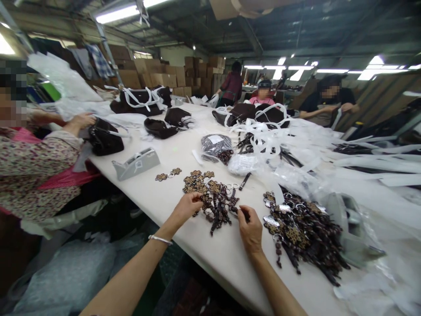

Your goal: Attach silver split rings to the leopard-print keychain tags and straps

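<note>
My left hand (190,205), with a silver bangle on the wrist, pinches the edge of a flower-shaped charm at the left side of a small heap of charms (215,188). At the heap's right side my right hand (250,224) has thumb and fingers closed on the end of a dark beaded strand (234,210). The heap has tan-and-black flowers, metal rings and dark brown strands. A separate pair of flower charms (168,174) lies to its left. Right of my right hand is a larger pile of similar charms (305,228).
A grey tape dispenser (136,164) stands at the left table edge, another (350,228) at the right. Behind the charms lie a plastic bag (216,145), white strips (263,136) and dark handbags (241,114). A person's hand (80,123) touches a bag at left; others work farther back.
</note>
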{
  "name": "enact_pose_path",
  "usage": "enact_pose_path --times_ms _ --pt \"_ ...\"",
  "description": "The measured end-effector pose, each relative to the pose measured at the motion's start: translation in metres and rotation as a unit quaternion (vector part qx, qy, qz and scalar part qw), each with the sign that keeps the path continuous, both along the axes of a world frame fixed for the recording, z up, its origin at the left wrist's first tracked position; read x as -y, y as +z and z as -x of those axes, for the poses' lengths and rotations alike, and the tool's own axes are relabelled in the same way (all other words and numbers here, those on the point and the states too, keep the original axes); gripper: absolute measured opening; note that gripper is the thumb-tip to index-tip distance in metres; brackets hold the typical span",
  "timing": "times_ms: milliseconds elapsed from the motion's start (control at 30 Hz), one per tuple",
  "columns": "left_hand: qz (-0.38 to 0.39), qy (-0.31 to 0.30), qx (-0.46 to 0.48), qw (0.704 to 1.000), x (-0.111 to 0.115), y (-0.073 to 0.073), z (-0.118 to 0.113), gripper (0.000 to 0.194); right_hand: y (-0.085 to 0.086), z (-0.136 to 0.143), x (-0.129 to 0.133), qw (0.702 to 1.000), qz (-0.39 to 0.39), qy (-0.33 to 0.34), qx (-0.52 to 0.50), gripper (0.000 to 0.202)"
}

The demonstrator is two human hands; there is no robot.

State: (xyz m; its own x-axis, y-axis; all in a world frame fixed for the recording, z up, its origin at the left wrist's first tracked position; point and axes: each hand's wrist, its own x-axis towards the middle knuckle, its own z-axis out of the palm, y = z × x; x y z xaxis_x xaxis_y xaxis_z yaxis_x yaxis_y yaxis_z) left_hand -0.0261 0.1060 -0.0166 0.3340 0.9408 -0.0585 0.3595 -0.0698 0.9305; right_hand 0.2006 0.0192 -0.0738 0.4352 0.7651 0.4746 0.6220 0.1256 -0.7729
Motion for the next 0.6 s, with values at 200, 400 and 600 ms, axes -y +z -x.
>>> enact_pose_path --times_ms 200,400,600 --pt "0.092 0.043 0.146 0.984 0.035 0.007 0.005 0.022 0.002 0.0 0.0 0.999 -0.029 0.006 0.04 0.022" --pt "0.136 0.017 0.234 0.963 0.059 0.016 0.005 0.03 0.025 0.013 0.014 0.998 -0.008 0.059 0.007 0.023" --pt "0.2 -0.082 0.311 0.926 0.093 0.025 -0.002 0.03 0.073 0.042 0.042 0.919 0.151 0.243 -0.272 0.032"
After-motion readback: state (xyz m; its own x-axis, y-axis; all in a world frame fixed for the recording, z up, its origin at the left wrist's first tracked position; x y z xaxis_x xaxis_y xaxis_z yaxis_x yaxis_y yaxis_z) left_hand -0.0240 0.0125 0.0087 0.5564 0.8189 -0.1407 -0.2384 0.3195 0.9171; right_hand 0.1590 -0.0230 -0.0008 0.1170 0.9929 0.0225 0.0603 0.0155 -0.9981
